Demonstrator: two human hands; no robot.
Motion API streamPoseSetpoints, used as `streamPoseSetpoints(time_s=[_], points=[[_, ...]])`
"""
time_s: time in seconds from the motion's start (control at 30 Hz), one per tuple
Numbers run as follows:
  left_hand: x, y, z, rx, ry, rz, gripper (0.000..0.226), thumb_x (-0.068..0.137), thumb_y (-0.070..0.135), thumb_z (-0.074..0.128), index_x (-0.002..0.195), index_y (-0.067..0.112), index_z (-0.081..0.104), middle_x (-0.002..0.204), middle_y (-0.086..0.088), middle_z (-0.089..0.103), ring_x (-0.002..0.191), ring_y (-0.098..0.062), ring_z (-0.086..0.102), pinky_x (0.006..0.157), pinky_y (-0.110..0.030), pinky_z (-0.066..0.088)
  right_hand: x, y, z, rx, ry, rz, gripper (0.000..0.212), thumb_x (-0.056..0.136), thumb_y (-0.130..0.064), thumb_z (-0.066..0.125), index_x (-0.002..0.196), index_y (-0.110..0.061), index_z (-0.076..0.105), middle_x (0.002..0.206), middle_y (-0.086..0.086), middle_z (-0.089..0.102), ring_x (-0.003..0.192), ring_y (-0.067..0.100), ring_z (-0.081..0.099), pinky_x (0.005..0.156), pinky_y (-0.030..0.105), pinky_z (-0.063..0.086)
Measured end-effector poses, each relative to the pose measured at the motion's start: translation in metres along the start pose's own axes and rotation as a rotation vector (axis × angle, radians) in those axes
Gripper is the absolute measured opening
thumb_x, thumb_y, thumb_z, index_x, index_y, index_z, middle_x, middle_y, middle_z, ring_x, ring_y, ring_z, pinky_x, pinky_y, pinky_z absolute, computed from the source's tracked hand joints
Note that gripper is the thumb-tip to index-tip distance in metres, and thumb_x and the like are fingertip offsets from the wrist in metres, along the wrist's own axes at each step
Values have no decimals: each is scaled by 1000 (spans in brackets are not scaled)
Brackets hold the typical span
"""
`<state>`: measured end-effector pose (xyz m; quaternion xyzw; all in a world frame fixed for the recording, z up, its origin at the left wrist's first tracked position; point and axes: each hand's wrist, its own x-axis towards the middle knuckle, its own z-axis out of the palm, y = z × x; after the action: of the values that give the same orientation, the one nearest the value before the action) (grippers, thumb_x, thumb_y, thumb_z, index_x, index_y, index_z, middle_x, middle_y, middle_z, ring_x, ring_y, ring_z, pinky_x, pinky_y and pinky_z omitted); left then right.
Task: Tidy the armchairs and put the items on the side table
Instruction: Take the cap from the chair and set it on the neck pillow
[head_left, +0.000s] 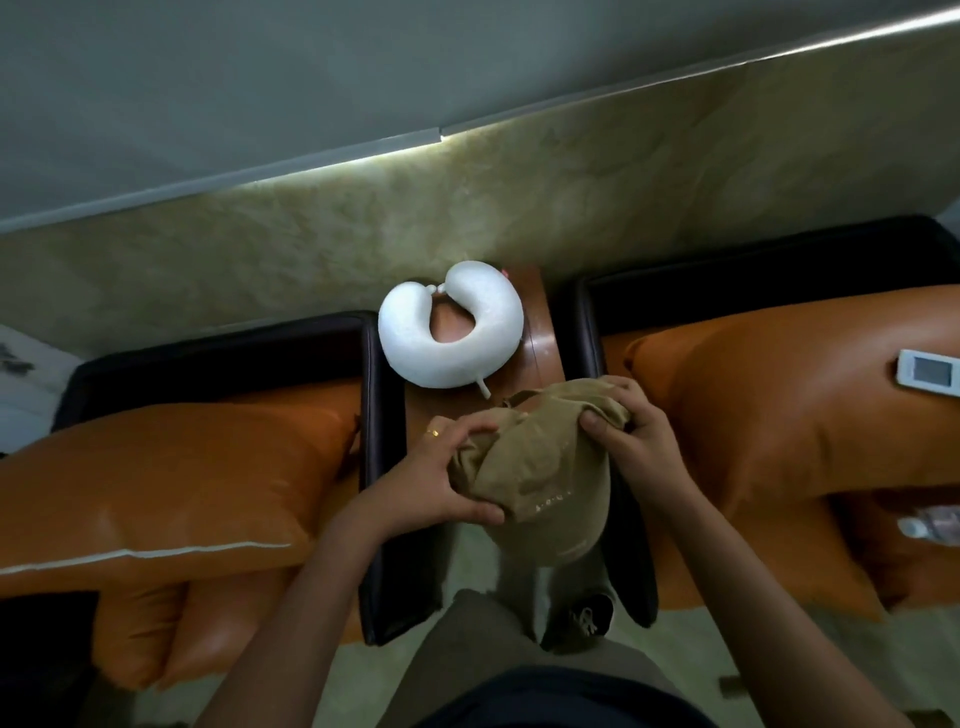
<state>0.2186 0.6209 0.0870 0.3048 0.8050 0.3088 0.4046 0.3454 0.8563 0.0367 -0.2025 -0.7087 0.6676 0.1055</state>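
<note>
Tan and soft, the cap (540, 467) is bunched up between our two hands, just over the near end of the brown side table (543, 332). Our left hand (447, 478) curls tight round one side and our right hand (628, 436) pinches the other. We think the best way is to smooth it, lay it flat on the bare wood beside the white neck pillow (447, 332), not on top, and let go gently, because the remote (930, 375) and the bottle (935, 525) on the right armchair (753, 405) will need room too.
</note>
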Motion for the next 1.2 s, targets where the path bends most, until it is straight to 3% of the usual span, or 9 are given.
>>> streamPoseSetpoints(time_s=[0.17, 0.33, 0.53, 0.63, 0.77, 0.83, 0.93, 1.07, 1.2], points=[[9, -14, -14, 56, 52, 17, 65, 74, 57, 78, 133, 45, 56, 157, 33, 5, 143, -2, 18, 112, -31, 31, 20, -4, 16, 31, 42, 5, 21, 84, -39, 70, 103, -30, 72, 137, -7, 51, 124, 16, 53, 105, 47, 49], [25, -34, -35, -238, 287, 131, 50, 89, 24, 72, 132, 42, 56, 149, 28, 41, 145, -1, 30, 112, -25, 37, 47, -10, 37, 1, 74, -49, 16, 87, -38, 70, 103, -38, 70, 125, -20, 59, 118, 6, 57, 102, 42, 51], [44, -57, -81, -358, 487, 164, 12, 95, 23, 64, 100, 34, 67, 91, 17, 71, 84, 1, 64, 74, -18, 48, 84, -16, 57, -323, -44, -118, 26, 87, -45, 70, 106, -28, 64, 107, -14, 66, 101, 8, 65, 83, 42, 59], [56, -68, -101, -375, 529, 186, 23, 97, 27, 61, 114, 42, 62, 103, 16, 70, 97, -4, 66, 83, -24, 51, 102, -28, 76, -336, -142, -145, 42, 92, -26, 70, 125, -41, 49, 95, -11, 67, 88, 9, 68, 76, 39, 59], [68, -81, -118, -464, 515, 215, 46, 97, 32, 58, 139, 49, 47, 88, -33, 61, 88, -47, 60, 89, -57, 51, 125, -32, 100, -381, -173, -203, 57, 99, -20, 61, 146, -44, 40, 92, 8, 64, 81, 22, 64, 77, 46, 56], [74, -92, -128, -457, 533, 197, 52, 97, 33, 57, 144, 50, 41, 88, -37, 58, 86, -50, 58, 92, -60, 49, 136, -32, 109, -358, -160, -193, 60, 100, -17, 58, 149, -45, 37, 95, 19, 61, 85, 33, 62, 81, 51, 54], [86, -103, -142, -465, 522, 171, 57, 99, 27, 56, 148, 47, 36, 98, -33, 64, 92, -32, 65, 98, -51, 51, 155, -29, 115, -315, -204, -181, 69, 99, -12, 60, 152, -45, 30, 96, 14, 62, 85, 33, 62, 79, 52, 54], [109, -100, -148, -457, 501, 157, 55, 100, 4, 54, 151, 21, 38, 101, 8, 73, 103, -4, 66, 95, -16, 46, 184, -25, 120, -344, -392, -25, 86, 90, -31, 74, 153, -49, 19, 136, -40, 39, 118, -11, 49, 95, 14, 47], [132, -102, -158, -432, 475, 136, 58, 101, 7, 54, 153, 26, 34, 90, -7, 71, 91, -8, 63, 88, -16, 47, 217, -21, 119, -350, -475, 33, 78, 91, -26, 72, 147, -57, 27, 107, -10, 68, 98, 8, 66, 84, 28, 57]])
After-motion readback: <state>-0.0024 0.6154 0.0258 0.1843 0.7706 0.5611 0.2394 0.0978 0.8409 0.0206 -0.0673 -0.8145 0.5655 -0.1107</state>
